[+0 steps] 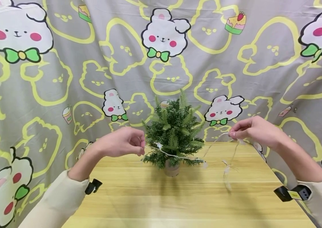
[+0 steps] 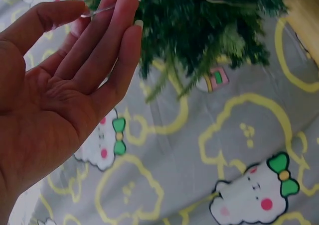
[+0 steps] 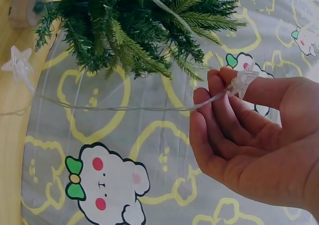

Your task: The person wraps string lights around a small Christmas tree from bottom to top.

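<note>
Noted light string (image 1: 175, 156) pinched in L hand (image 1: 123, 141) & R hand (image 1: 256, 129), slung across near side of tree (image 1: 175, 133); poss. could snag twigs or tip tree if pulled too taut.

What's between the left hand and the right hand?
In the head view, the small green tree stands between the left hand and the right hand, with the star light string passing in front of its lower branches.
</note>
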`<act>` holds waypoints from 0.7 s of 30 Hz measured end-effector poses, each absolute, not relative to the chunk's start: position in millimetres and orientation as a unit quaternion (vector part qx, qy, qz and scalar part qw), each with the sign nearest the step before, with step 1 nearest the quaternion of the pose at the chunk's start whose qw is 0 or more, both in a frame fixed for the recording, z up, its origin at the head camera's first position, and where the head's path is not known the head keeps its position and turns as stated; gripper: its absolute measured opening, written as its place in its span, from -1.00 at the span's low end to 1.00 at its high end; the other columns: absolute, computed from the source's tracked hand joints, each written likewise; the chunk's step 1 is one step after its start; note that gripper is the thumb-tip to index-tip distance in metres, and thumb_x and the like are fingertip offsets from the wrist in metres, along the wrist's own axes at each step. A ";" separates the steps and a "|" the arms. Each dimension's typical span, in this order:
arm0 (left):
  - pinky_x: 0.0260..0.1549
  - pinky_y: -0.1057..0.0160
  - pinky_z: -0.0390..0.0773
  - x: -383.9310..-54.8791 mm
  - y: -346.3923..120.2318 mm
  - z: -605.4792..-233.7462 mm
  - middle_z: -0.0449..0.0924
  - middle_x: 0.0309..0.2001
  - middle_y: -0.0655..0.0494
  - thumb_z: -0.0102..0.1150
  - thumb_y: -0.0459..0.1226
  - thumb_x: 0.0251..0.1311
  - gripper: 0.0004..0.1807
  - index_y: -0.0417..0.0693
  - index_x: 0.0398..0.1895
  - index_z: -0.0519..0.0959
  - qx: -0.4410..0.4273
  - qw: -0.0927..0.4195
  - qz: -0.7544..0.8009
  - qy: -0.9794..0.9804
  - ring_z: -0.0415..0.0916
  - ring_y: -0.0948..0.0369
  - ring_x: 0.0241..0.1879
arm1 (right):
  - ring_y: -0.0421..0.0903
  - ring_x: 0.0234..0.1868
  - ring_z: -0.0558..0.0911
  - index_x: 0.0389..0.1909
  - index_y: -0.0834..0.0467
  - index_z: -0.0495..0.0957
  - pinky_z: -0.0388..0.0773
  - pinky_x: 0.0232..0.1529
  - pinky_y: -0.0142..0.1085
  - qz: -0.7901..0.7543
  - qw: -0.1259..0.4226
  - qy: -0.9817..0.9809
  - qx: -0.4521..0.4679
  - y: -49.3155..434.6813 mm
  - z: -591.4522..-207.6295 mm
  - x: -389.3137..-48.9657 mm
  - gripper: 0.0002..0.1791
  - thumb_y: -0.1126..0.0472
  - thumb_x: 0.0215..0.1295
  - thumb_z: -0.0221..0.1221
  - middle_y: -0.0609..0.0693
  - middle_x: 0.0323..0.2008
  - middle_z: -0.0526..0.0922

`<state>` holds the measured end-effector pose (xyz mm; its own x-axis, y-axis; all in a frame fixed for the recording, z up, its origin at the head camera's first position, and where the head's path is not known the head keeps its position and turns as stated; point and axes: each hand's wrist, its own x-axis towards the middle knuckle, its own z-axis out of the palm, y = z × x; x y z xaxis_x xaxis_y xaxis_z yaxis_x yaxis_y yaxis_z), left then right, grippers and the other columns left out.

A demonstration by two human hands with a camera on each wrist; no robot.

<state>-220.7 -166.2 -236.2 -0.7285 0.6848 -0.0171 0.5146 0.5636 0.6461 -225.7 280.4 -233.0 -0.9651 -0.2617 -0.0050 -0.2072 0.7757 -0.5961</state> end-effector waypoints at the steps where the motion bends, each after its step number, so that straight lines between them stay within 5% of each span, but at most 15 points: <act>1: -0.25 0.26 0.60 -220.5 -161.7 -236.9 0.77 -0.38 0.24 0.18 -0.37 0.26 -0.96 -0.15 -0.26 0.56 0.345 0.133 0.315 0.874 0.73 0.25 -0.31 | -0.11 -0.11 0.63 -0.10 0.07 0.72 0.52 -0.05 -0.19 -0.309 0.035 0.943 -0.119 281.0 -232.2 -225.0 -0.72 -0.04 0.38 0.27 -0.07 -0.18 0.75; 21: -0.31 0.33 0.58 -220.3 -89.9 -254.5 0.76 -0.42 0.29 0.17 -0.39 0.25 -0.94 -0.09 -0.26 0.54 0.387 0.132 0.346 0.845 0.77 0.21 -0.27 | -0.14 -0.14 0.61 0.09 0.12 0.66 0.54 -0.13 -0.25 -0.342 -0.037 0.937 -0.055 288.4 -228.7 -222.9 -0.50 -0.19 0.40 0.21 -0.19 -0.18 0.73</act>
